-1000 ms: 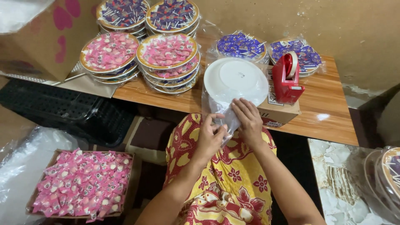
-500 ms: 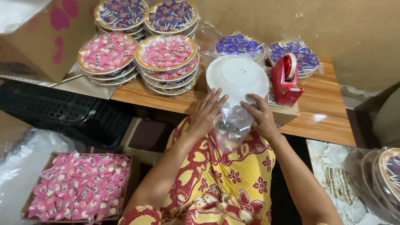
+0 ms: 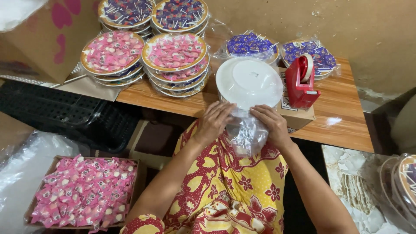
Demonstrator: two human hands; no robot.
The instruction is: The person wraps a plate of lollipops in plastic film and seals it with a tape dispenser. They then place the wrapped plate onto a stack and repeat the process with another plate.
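Observation:
A white round plate (image 3: 249,81) lies upside down inside a clear plastic bag (image 3: 247,134) at the near edge of the wooden table (image 3: 342,125). My left hand (image 3: 214,122) grips the bag's loose end just below the plate's rim. My right hand (image 3: 271,123) holds the same bunched plastic from the right side. The bag's tail hangs down over my lap, which is covered in a red and yellow flowered cloth (image 3: 234,190).
A red tape dispenser (image 3: 301,82) stands on a small cardboard box (image 3: 299,115) right of the plate. Stacks of wrapped candy plates, pink (image 3: 173,54) and purple (image 3: 249,43), fill the table's back. A box of pink candies (image 3: 82,193) sits on the floor at left.
Both hands have slid along the bag's loose end below the plate, gathering the plastic closer together. The plate has stayed on the table's edge.

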